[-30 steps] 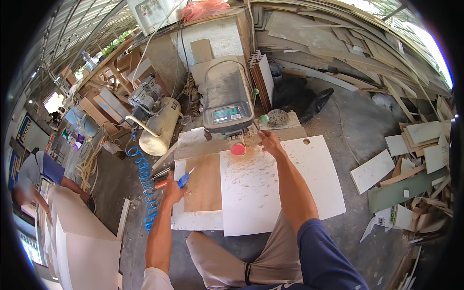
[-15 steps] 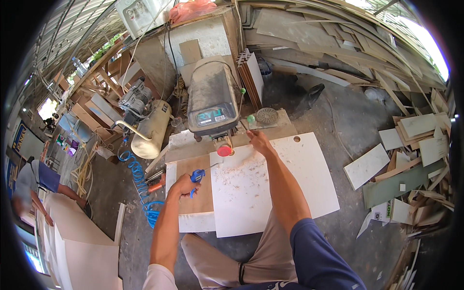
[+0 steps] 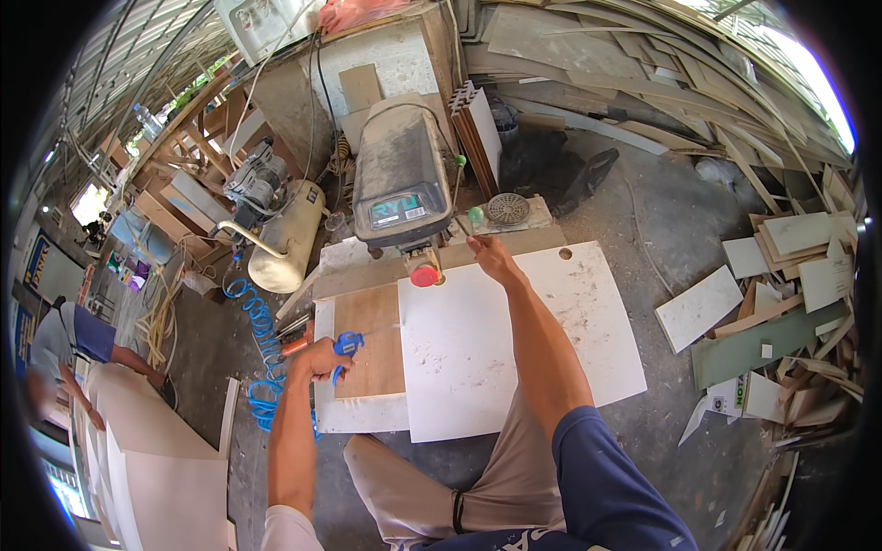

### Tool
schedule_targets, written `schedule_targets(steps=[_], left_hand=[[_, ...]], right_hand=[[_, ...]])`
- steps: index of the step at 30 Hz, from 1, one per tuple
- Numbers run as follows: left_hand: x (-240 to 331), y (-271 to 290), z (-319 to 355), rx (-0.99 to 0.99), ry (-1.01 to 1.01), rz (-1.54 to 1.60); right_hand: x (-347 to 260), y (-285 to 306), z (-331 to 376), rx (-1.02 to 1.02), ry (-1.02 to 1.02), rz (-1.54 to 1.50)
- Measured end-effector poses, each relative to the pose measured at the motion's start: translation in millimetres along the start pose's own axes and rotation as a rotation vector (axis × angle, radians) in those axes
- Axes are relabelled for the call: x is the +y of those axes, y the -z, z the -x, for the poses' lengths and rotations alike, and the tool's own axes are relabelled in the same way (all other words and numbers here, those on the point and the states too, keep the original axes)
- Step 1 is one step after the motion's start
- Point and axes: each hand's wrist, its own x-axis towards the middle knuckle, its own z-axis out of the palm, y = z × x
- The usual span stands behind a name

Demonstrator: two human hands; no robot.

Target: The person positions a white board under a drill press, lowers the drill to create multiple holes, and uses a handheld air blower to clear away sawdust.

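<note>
A blue air blow gun is gripped in my left hand, over the wooden base left of the white board. Its thin nozzle points right, toward the board's edge. My right hand is closed around the end of a feed lever on the drill press, just below a green lever knob. The white board lies under the drill head, with scattered wood shavings on it and a round hole near its far edge. A red round part hangs below the drill head.
A coiled blue air hose and cream compressor tank stand left. Offcuts pile up at right, with stacked sheets behind. At far left another person bends over large panels.
My left hand and the blow gun have moved left, away from the drill head. Many shavings are gone from the white board. My right hand remains at the lever.
</note>
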Motion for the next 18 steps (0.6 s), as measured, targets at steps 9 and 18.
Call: schedule_targets(steps=[9,18], left_hand=[[-18,-11,29,-0.407,-0.062,-0.107],[54,-82,19,-0.007,-0.285,0.020]], right_hand=[[-19,14,9,-0.052,-0.004,0.066],[-9,9,6,-0.009,0.042,0.037]])
